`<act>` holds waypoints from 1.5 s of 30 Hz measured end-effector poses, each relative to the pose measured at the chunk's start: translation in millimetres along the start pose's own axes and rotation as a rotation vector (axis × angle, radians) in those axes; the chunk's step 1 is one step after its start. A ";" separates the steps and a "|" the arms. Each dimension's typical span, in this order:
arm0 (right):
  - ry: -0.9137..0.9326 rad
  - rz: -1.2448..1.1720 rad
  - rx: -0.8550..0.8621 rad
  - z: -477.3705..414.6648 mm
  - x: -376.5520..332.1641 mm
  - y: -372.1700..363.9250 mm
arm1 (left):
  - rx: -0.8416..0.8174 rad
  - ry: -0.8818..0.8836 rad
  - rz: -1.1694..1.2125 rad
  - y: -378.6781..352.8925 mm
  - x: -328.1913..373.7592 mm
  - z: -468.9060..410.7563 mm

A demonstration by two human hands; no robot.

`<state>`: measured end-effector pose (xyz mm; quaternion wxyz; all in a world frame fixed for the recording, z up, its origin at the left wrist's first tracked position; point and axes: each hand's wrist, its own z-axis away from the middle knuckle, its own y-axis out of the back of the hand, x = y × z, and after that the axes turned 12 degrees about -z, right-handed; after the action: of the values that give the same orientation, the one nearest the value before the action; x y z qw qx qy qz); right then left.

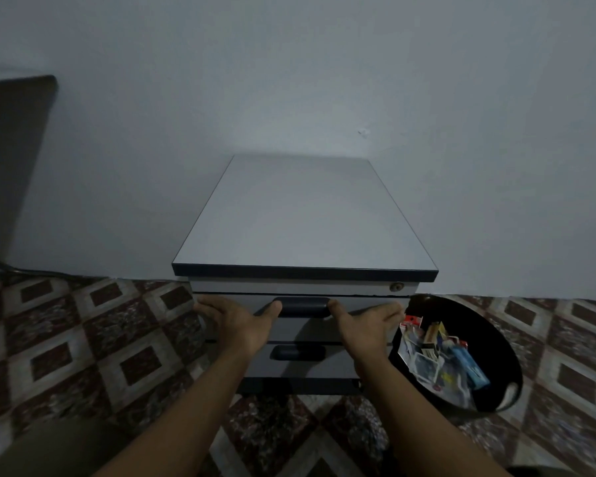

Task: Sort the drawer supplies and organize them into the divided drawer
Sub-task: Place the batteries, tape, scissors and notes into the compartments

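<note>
Our L grip (236, 321) & R grip (369, 325) lie flat, fingers straight, on top drawer (305, 327) either side of handle (301, 306); supplies (437, 356) in black tub (496, 339).

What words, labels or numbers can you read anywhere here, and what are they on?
No text can be read anywhere.
On the packets in the black tub: print too small and blurred to read.
On the drawer cabinet and its lock: no lettering visible.
</note>
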<state>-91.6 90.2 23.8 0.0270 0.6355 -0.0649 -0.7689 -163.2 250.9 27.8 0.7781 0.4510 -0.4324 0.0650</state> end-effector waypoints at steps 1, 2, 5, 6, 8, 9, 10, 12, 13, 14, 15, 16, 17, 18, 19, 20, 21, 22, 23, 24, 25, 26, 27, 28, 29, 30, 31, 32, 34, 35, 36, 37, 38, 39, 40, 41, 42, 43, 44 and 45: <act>0.008 0.004 0.001 0.5 0.1 1.0 | -0.006 0.006 -0.007 0.5 0.2 -0.5; 0.015 0.010 0.002 1.5 -0.1 2.0 | -0.014 0.008 -0.009 1.3 0.1 -1.3; 0.059 0.057 0.026 4.1 0.3 5.0 | -0.017 0.010 -0.049 5.7 -2.5 -4.3; 0.069 0.082 0.034 5.7 0.3 5.7 | -0.016 0.008 -0.083 8.1 -3.7 -4.1; 0.076 0.138 0.034 9.4 0.2 5.3 | -0.029 -0.009 -0.149 14.6 -3.4 0.2; 0.075 0.166 0.031 11.9 -0.6 5.0 | -0.047 -0.026 -0.174 18.7 -1.6 3.3; 0.070 0.196 0.026 15.4 -2.0 4.8 | -0.071 -0.050 -0.197 23.0 0.3 7.1; 0.067 0.255 -0.002 23.9 -7.2 3.9 | -0.129 -0.129 -0.297 34.1 5.0 19.9; 0.075 0.285 -0.024 28.7 -11.6 3.9 | -0.160 -0.175 -0.366 40.0 8.4 27.2; 0.086 0.318 -0.053 33.9 -16.7 4.8 | -0.182 -0.219 -0.425 45.8 11.1 33.9; 0.100 0.349 -0.089 39.2 -22.7 6.3 | -0.198 -0.258 -0.465 51.9 15.5 41.3; 0.117 0.377 -0.130 45.3 -29.7 8.7 | -0.207 -0.292 -0.482 57.5 19.8 47.9; 0.147 0.402 -0.175 51.3 -37.4 11.5 | -0.196 -0.331 -0.488 63.7 24.8 55.1; 0.188 0.426 -0.216 57.4 -45.9 14.5 | -0.179 -0.371 -0.483 70.4 30.4 61.6; 0.240 0.453 -0.246 63.8 -55.8 17.7 | -0.149 -0.410 -0.471 76.4 35.9 66.8; 0.301 0.476 -0.259 69.5 -65.9 20.8 | -0.109 -0.454 -0.446 81.8 41.3 70.1; 0.368 0.487 -0.261 74.6 -76.3 23.2 | -0.055 -0.503 -0.412 85.9 46.2 71.6; 0.435 0.487 -0.259 78.0 -86.5 25.0 | 0.006 -0.557 -0.374 89.3 51.1 71.9; 0.498 0.481 -0.256 80.1 -96.3 26.0 | 0.058 -0.608 -0.347 92.0 56.0 70.9; 0.563 0.475 -0.246 79.6 -105.2 26.1 | 0.106 -0.657 -0.340 93.7 60.9 67.9; 0.624 0.473 -0.232 77.2 -112.7 25.6 | 0.139 -0.697 -0.343 94.4 65.9 63.8; 0.679 0.477 -0.220 72.5 -118.7 24.5 | 0.155 -0.728 -0.355 94.2 70.3 57.6; 0.723 0.493 -0.213 66.1 -123.3 22.9 | 0.161 -0.748 -0.365 93.6 74.6 50.8; 0.753 0.526 -0.212 58.6 -126.7 20.8 | 0.151 -0.756 -0.371 92.9 78.5 44.0; 0.762 0.570 -0.218 50.9 -129.1 18.5 | 0.136 -0.755 -0.379 91.8 81.8 37.2; 0.758 0.613 -0.230 43.4 -130.4 16.6 | 0.120 -0.751 -0.393 89.8 84.4 29.4; 0.752 0.651 -0.243 36.6 -131.2 14.8 | 0.100 -0.746 -0.420 87.6 86.9 22.1; 0.749 0.685 -0.254 30.2 -131.5 13.1 | 0.082 -0.742 -0.458 85.0 89.1 15.1; 0.743 0.760 -0.271 18.3 -131.2 9.4 | 0.050 -0.739 -0.554 80.2 93.7 3.4; 0.734 0.800 -0.280 12.7 -130.6 7.4 | 0.042 -0.737 -0.605 77.4 95.5 -1.9; 0.719 0.833 -0.291 7.0 -129.6 5.3 | 0.037 -0.732 -0.653 74.4 96.9 -6.9; 0.703 0.859 -0.302 1.8 -128.1 3.3 | 0.028 -0.723 -0.691 71.1 97.5 -11.8; 0.684 0.879 -0.314 -3.0 -125.8 1.2 | 0.018 -0.710 -0.723 67.6 97.1 -16.4; 0.661 0.897 -0.325 -7.2 -122.4 -0.7 | 0.009 -0.698 -0.756 63.9 95.5 -20.7; 0.641 0.913 -0.332 -10.7 -118.5 -2.4 | 0.011 -0.693 -0.797 60.2 92.9 -23.8; 0.633 0.928 -0.331 -13.4 -113.5 -4.0 | 0.031 -0.699 -0.838 56.9 89.7 -25.5; 0.645 0.948 -0.316 -15.4 -108.4 -5.2 | 0.067 -0.712 -0.866 53.9 86.5 -26.7; 0.672 0.971 -0.294 -16.6 -103.5 -6.2 | 0.104 -0.726 -0.880 51.5 83.9 -27.1; 0.704 0.988 -0.273 -17.5 -99.5 -7.1 | 0.134 -0.741 -0.886 49.7 81.6 -27.3; 0.729 0.994 -0.258 -18.5 -96.5 -7.5 | 0.160 -0.756 -0.891 48.3 80.0 -27.9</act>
<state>-54.8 108.4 113.4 0.4781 0.7423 -0.2457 -0.4001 -120.4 277.1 111.4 0.4860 0.6383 -0.4424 -0.4009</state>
